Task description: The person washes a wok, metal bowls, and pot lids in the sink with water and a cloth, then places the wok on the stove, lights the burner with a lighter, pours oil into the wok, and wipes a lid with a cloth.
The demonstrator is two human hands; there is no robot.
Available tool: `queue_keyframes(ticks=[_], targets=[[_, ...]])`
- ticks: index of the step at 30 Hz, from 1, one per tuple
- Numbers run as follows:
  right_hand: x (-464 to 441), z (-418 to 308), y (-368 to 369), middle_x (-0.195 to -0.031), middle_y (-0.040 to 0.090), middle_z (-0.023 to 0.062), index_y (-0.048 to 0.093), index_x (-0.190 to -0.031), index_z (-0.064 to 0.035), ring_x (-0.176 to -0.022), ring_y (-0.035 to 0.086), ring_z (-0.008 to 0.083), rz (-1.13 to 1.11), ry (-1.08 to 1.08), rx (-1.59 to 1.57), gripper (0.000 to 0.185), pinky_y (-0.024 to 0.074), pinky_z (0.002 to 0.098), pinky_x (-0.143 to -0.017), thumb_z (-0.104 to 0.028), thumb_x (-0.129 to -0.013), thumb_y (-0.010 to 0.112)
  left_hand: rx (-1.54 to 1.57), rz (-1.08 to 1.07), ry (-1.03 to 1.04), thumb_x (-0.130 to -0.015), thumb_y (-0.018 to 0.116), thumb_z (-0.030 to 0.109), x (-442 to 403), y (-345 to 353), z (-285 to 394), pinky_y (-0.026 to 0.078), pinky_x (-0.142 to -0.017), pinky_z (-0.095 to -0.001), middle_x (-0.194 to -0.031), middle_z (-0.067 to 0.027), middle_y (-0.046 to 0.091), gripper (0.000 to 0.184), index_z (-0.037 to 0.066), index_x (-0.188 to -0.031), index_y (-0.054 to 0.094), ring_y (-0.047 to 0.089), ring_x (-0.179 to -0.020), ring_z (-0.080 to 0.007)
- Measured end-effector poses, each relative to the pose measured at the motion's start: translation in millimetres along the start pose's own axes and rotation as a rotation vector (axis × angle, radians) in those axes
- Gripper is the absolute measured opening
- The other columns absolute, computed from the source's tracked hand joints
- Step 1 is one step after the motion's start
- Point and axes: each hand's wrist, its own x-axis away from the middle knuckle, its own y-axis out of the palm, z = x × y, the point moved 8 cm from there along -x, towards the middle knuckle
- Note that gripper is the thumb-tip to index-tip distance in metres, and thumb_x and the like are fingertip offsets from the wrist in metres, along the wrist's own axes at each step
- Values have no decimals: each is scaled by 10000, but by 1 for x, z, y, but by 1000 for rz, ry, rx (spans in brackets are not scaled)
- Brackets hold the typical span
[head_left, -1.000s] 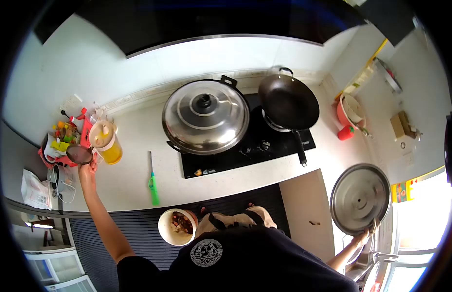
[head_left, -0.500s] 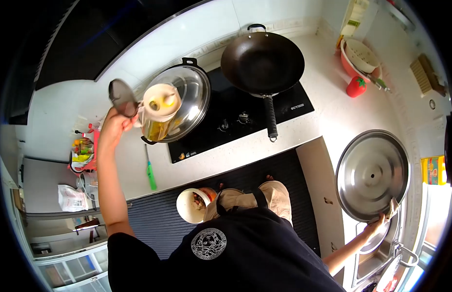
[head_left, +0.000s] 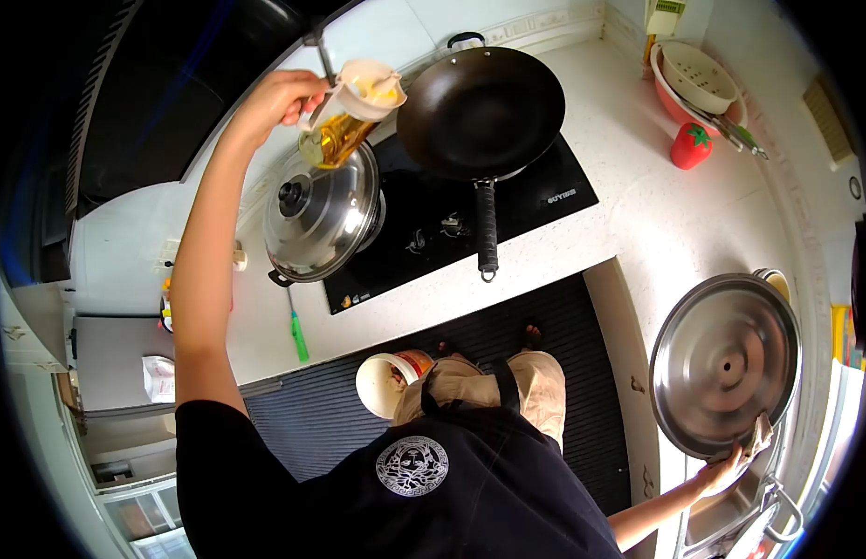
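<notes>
My left hand (head_left: 286, 99) is closed on the handle of an oil jug (head_left: 338, 138) holding yellow oil. Its lid (head_left: 318, 48) is flipped up, and the jug hangs in the air beside the left rim of a dark wok (head_left: 489, 112). Below the jug, a domed metal lid (head_left: 316, 224) with a black knob covers a pan. On the right, my right hand (head_left: 722, 471) is closed on a crumpled cloth (head_left: 758, 436) at the lower edge of a large round steel lid (head_left: 708, 335). The fingers under that edge are partly hidden.
The wok and the covered pan sit on a black gas hob (head_left: 559, 182). A green lighter (head_left: 299, 337) lies on the counter's front edge. A red strawberry-shaped item (head_left: 691, 146) stands by stacked baskets (head_left: 699, 79). On the floor is a bucket (head_left: 379, 391); a sink (head_left: 715, 515) is at lower right.
My left hand has raised the oil jug and carried it up and right, from over the covered pan toward the wok. My right hand stays at the steel lid's edge. The whole view has shifted slightly.
</notes>
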Motion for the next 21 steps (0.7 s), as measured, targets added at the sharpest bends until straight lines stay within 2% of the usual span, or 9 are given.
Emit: queue_keyframes(ticks=[1,5,8,16,21], targets=[[-9,22,-20,-1215,480,116,488,-1171,19,-1086,454,260,67,62,-21,512,341,374,-954,-94,-686,609,-53,9,18,-768,514,136,-9,2,7,202,-381,-191,-600,9,458,135,39,-674,524,283,-412,-23],[-27,60,-50,-1210,477,140,472,-1179,37,-1062,477,272,79,146,5,526,388,363,-917,-104,-695,622,-172,31,60,-791,528,200,-42,9,24,188,-375,-193,-582,16,448,205,53,-650,526,272,-397,-22],[-25,59,-51,-1204,472,167,469,-1185,37,-1052,489,284,96,187,-9,527,412,371,-902,-115,-704,621,-243,24,74,-794,548,231,-59,16,33,191,-372,-194,-574,21,453,239,49,-638,536,271,-398,-23],[-27,62,-52,-1161,507,154,487,-1170,37,-1013,502,264,113,225,30,516,415,359,-876,-126,-702,632,-401,-9,65,-752,569,249,-89,33,38,202,-372,-205,-556,8,467,251,16,-657,582,320,-422,-39],[-26,54,-45,-1150,516,151,510,-1151,33,-989,510,263,115,198,58,500,413,353,-867,-129,-697,644,-413,-18,60,-743,564,254,-100,32,35,205,-367,-213,-549,3,470,252,32,-626,572,315,-411,-44]])
